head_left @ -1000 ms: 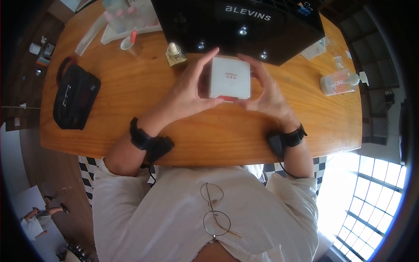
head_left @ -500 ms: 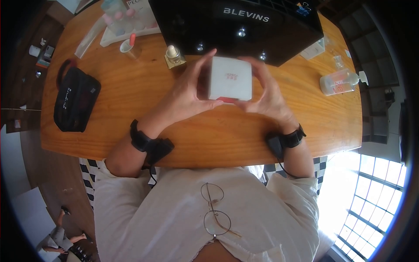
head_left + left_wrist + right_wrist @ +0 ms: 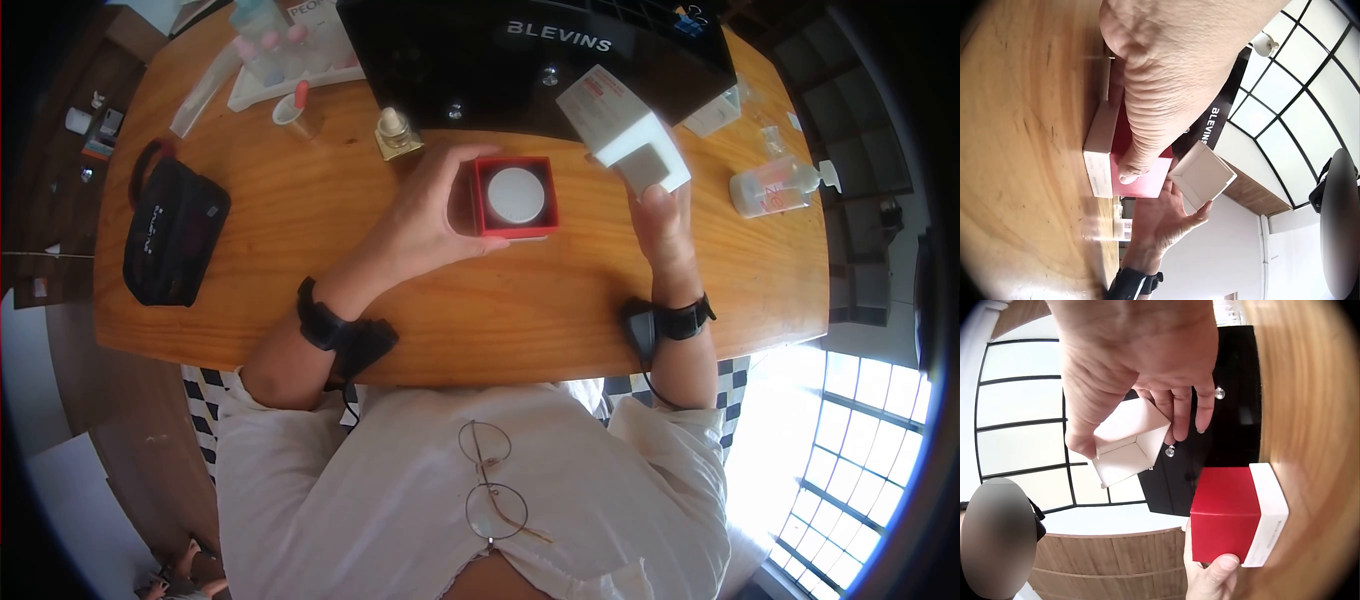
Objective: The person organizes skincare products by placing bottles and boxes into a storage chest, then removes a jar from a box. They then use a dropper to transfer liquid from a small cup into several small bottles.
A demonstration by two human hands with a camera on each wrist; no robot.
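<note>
My left hand [image 3: 425,218] grips the lower part of a small square box [image 3: 1225,509], red-sided with a white base, which sits on the table [image 3: 500,310]. Inside its red rim, a round white top [image 3: 516,195], like a jar's lid, faces up. To the right, my right hand [image 3: 662,228] pinches the white box lid [image 3: 605,108] between thumb and fingers, raised and tilted. The right wrist view shows the lid's hollow inside. Lid and red box are apart. My left thumb [image 3: 1138,164] presses the box's near red side in the left wrist view.
A black BLEVINS case [image 3: 450,60] with round knobs stands behind the box. A dropper bottle [image 3: 397,135] and a small cup [image 3: 293,116] are to its left, a black pouch [image 3: 178,228] farther left. A pump bottle [image 3: 775,190] lies at the right.
The white lid came off the box and moved up and right in my right hand, baring the red sides and round white top. My left hand still holds the lower part.
</note>
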